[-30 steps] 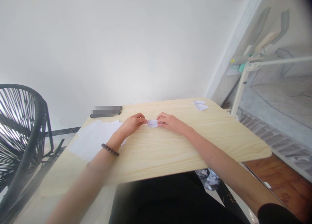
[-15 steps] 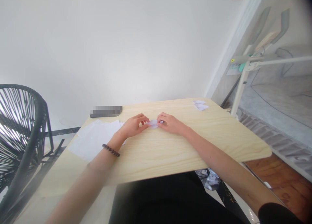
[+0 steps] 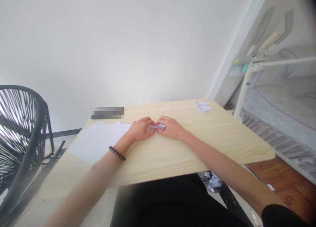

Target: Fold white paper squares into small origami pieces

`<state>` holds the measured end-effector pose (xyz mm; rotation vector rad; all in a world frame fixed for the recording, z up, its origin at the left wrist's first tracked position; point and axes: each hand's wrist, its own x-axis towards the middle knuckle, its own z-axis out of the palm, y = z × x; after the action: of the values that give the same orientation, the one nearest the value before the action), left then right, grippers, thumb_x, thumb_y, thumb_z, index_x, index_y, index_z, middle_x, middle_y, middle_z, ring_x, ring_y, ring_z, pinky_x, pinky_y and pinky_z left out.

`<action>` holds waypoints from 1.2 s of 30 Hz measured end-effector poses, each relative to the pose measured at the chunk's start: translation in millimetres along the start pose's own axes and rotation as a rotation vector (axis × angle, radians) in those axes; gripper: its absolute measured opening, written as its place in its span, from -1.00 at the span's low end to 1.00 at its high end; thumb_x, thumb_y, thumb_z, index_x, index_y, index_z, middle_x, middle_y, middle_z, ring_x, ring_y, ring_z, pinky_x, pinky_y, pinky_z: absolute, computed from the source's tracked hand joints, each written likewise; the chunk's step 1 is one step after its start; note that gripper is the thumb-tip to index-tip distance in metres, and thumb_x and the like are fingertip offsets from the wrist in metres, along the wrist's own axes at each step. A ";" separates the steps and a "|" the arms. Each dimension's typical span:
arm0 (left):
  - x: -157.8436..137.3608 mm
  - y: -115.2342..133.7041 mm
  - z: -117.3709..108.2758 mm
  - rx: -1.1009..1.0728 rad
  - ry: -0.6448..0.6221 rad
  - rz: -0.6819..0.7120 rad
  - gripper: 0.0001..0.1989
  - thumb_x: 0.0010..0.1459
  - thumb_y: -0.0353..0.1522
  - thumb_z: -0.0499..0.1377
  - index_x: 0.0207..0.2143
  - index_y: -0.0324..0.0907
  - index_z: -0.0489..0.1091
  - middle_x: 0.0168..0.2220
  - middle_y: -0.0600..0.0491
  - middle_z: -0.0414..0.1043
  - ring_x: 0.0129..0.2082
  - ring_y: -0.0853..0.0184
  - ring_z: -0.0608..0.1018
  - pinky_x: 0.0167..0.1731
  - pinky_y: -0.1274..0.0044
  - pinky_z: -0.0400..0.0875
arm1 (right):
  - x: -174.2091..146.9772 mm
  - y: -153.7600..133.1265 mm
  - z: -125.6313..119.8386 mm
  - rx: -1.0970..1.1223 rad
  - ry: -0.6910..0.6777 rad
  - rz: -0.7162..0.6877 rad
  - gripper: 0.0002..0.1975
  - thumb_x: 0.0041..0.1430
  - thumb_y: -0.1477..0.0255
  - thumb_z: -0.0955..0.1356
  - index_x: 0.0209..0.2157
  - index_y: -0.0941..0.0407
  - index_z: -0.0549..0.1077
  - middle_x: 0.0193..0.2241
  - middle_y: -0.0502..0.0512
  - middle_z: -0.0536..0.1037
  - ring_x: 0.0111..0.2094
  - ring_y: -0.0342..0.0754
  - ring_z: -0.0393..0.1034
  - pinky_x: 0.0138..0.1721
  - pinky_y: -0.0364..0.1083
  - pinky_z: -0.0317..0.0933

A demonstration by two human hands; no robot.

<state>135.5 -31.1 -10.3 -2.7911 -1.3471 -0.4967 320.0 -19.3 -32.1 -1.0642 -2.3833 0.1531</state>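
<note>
A small folded piece of white paper is pinched between my two hands, just above or on the wooden table. My left hand, with a dark beaded bracelet on its wrist, grips the left part of the paper. On the other side my right hand has its thumb and fingers closed on the paper too. The fingertips of both hands nearly meet and hide part of the folds.
White sheets lie at the table's left. Folded paper pieces rest at the far right. A dark, pixelated object sits at the back left. A black woven chair stands left, a white metal frame right.
Both hands have come closer together, the left one moving right. The paper between them now looks bent or gathered, where before it was flatter and stretched between the fingertips.
</note>
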 end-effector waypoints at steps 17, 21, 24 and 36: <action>3.4 6.3 5.8 0.061 -0.039 -0.122 -0.71 0.04 -0.18 -0.02 -0.24 -0.08 0.32 -0.29 0.05 0.33 -0.25 0.27 0.38 -0.43 0.54 0.25 | 2.2 -0.5 1.7 -0.064 -0.020 0.055 -0.86 0.03 0.39 0.25 -0.38 0.10 0.40 -0.37 0.05 0.40 -0.26 -0.12 0.23 -0.19 -0.14 0.07; 2.9 -0.2 6.5 0.013 -0.010 -0.161 -0.70 0.06 -0.16 -0.05 -0.23 -0.07 0.31 -0.28 0.06 0.34 -0.30 0.29 0.40 -0.46 0.55 0.24 | 1.1 8.8 -3.6 0.073 0.028 0.100 -0.77 0.03 0.34 0.26 -0.25 0.09 0.38 -0.35 0.03 0.43 -0.37 -0.17 0.27 -0.28 -0.17 0.12; 2.7 -8.4 6.7 -0.063 0.029 -0.187 -0.67 0.06 -0.14 -0.05 -0.18 -0.04 0.29 -0.28 0.08 0.35 -0.38 0.34 0.41 -0.44 0.55 0.25 | 0.6 17.7 -6.1 0.198 0.059 0.181 -0.79 0.03 0.36 0.26 -0.28 0.11 0.39 -0.42 0.00 0.46 -0.46 -0.21 0.28 -0.37 -0.20 0.13; 3.3 -19.5 6.6 -0.219 0.041 -0.188 -0.64 0.06 -0.10 -0.07 -0.18 -0.09 0.26 -0.33 0.11 0.38 -0.44 0.40 0.40 -0.40 0.55 0.27 | -2.6 56.3 -39.0 0.173 0.167 0.431 -0.81 -0.02 0.38 0.25 -0.49 0.15 0.46 -0.53 0.01 0.50 -0.50 -0.18 0.35 -0.43 -0.21 0.15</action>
<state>124.4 -15.3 -18.2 -2.8132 -1.6499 -0.7457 378.3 13.3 -16.9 -1.4302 -1.9283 0.3981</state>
